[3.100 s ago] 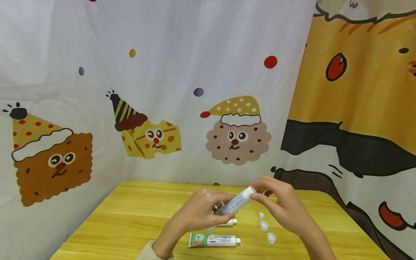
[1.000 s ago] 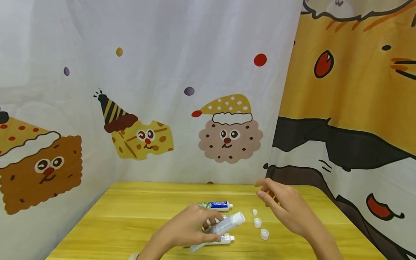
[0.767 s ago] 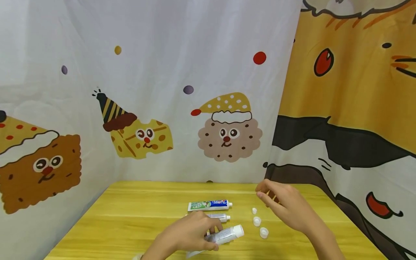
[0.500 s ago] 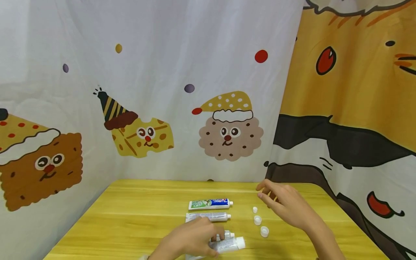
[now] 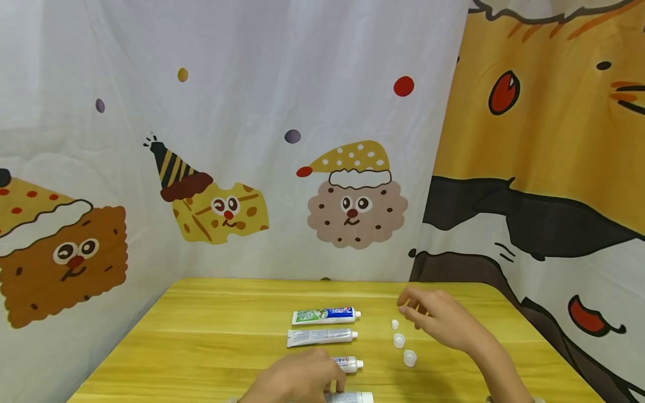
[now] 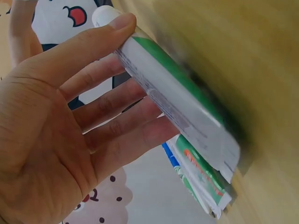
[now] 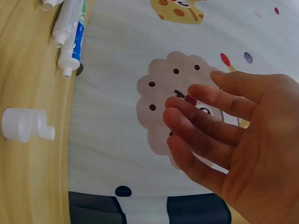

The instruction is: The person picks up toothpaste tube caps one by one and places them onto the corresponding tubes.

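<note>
My left hand [image 5: 299, 378] holds a white-and-green toothpaste tube [image 6: 175, 100] with a white cap, thumb on one side and fingers along the other. This tube lies low over the near part of the table, partly cut off by the head view's lower edge. Just beyond it, a third uncapped tube [image 5: 350, 364] is half hidden by the hand. Further back lie a grey-white tube [image 5: 322, 336] and a green-and-blue one [image 5: 325, 316], nozzles bare and pointing right. My right hand [image 5: 440, 319] hovers with loosely bent fingers, holding nothing, near three white caps [image 5: 399, 341].
The tubes and caps are on a yellow wood-grain table [image 5: 211, 319]. Behind it hangs a pale curtain [image 5: 242, 112] printed with cartoon biscuits and cheese. A second cartoon-printed cloth [image 5: 544, 140] hangs at the right.
My left hand has brought the capped tube down and towards me, in front of the other tubes. My right hand has left its cap and stays off to the right.
</note>
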Motion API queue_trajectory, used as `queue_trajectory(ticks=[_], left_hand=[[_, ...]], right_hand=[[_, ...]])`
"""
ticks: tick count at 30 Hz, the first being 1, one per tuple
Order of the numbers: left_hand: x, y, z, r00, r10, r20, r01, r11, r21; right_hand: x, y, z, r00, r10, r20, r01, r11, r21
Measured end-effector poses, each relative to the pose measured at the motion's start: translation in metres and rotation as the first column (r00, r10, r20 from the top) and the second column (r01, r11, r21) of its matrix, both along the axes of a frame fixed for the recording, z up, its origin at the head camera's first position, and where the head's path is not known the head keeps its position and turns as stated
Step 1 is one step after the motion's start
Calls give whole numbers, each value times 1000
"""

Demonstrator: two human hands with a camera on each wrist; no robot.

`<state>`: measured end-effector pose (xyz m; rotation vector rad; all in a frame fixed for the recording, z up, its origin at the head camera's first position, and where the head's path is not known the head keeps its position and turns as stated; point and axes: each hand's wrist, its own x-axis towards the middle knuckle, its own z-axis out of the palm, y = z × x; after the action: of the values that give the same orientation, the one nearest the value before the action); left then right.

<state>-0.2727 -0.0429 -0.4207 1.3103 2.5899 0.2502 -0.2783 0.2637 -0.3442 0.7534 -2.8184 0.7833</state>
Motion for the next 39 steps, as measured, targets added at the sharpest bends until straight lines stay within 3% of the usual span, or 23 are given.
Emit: queue_trajectory(ticks=[11, 15, 18, 23, 28, 33, 39], left_hand=[[3, 6, -5, 999, 27, -36, -28, 999, -37], [4, 5, -5, 998, 50, -30, -51, 998, -31], [3, 3, -4, 998, 31, -51, -31, 1000, 7], [-6, 2, -1, 989, -4, -150, 23, 992, 126], [-19, 3, 4, 979, 73, -189, -29, 974, 225], [-30, 1, 1, 982, 101, -162, -61, 970, 234], [-39, -4, -8, 986, 111, -128, -81, 972, 221]], right_hand=[[-11, 9, -18, 991, -48, 122, 40, 997, 66], [-13, 9, -21, 991, -47, 124, 37, 996, 79], [-15, 10, -24, 994, -42, 103, 31, 994, 104], [-19, 10, -31, 995, -47, 85, 34, 988, 150], [-20, 9, -38, 996, -58, 62, 47, 984, 169], [-23, 6, -47, 998, -55, 31, 48, 978, 204], [-28, 3, -57, 995, -53, 89, 33, 977, 211]])
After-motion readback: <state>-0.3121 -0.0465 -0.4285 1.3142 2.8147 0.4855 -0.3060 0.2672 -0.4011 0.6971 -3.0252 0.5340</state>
